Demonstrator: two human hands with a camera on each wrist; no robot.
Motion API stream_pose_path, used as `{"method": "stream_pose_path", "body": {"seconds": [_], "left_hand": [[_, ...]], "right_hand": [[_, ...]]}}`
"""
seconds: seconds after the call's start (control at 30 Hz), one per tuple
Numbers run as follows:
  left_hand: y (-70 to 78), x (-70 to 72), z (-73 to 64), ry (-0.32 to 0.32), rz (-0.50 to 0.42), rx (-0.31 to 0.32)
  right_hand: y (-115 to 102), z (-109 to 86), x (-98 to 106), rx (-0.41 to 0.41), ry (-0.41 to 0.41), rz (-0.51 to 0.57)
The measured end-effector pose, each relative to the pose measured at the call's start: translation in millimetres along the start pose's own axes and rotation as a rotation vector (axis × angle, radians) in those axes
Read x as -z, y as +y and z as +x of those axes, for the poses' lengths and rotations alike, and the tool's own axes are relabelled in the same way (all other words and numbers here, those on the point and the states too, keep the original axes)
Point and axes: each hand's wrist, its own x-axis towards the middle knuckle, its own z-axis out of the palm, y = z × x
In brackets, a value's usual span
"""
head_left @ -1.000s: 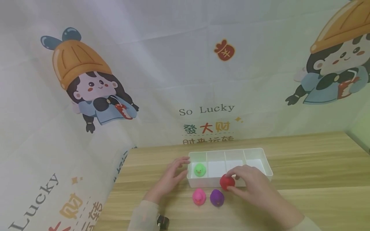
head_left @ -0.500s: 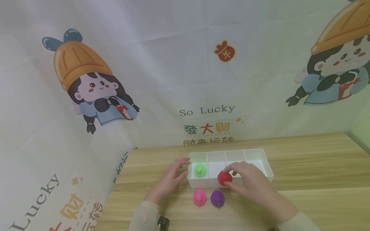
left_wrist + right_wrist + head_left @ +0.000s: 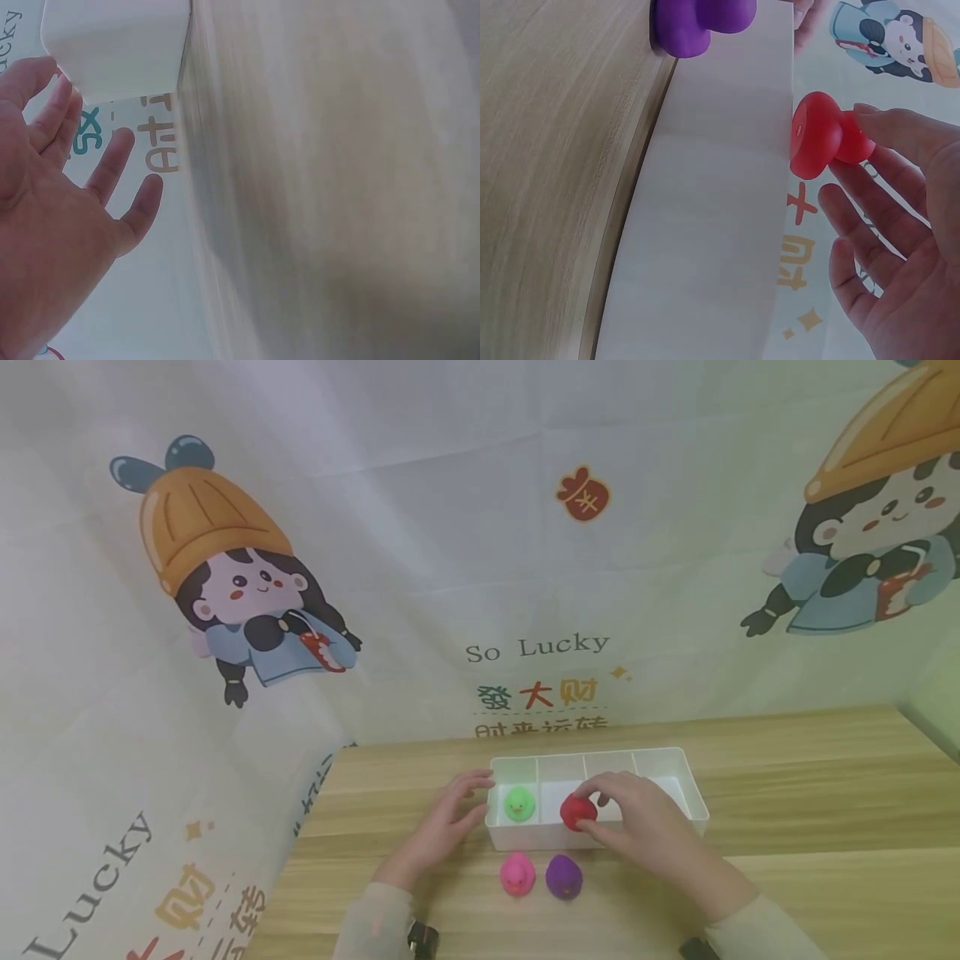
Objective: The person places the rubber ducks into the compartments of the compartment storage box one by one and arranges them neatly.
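My right hand (image 3: 648, 814) pinches a red rubber duck (image 3: 578, 812) between thumb and fingers, over the front rim of the second compartment from the left in a white divided box (image 3: 525, 837). The right wrist view shows the red duck (image 3: 817, 139) tipped sideways by the box's long wall (image 3: 705, 195). At the box's left end, my left hand (image 3: 446, 818) has its fingers spread, with fingertips touching the end wall (image 3: 120, 52). A green duck (image 3: 519, 804) sits in the leftmost compartment. In front of the box stand a pink duck (image 3: 517, 874) and a purple duck (image 3: 564, 877).
The box stands on a wood-grain table (image 3: 810, 793). Behind and to the left hangs a white printed cloth (image 3: 420, 527) with cartoon figures and lettering. Dark straps show at both wrists, near the table's front.
My right hand has lifted the red duck away from me and to the left, from in front of the box to above its rim. The left hand stays at the box's end.
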Motion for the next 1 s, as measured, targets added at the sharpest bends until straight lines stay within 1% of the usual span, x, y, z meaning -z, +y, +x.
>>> {"method": "stream_pose_path", "body": {"seconds": [0.23, 0.4, 0.57, 0.83, 1.0], "left_hand": [[-1.4, 0.6, -0.4, -0.006, 0.003, 0.0], [-1.1, 0.8, -0.5, -0.007, -0.003, -0.002], [-1.1, 1.1, -0.2, -0.006, -0.008, -0.008], [0.2, 1.1, -0.1, -0.004, -0.013, 0.007], [-2.5, 0.4, -0.4, -0.005, -0.012, 0.01]], "right_hand": [[3.2, 7.0, -4.8, -0.014, -0.009, 0.005], [4.1, 10.5, -8.2, -0.046, -0.02, -0.009], [7.3, 14.4, -14.3, -0.064, -0.043, 0.002], [10.8, 19.2, -22.5, -0.111, -0.071, 0.03], [13.8, 21.7, -26.5, -0.139, -0.085, 0.028]]}}
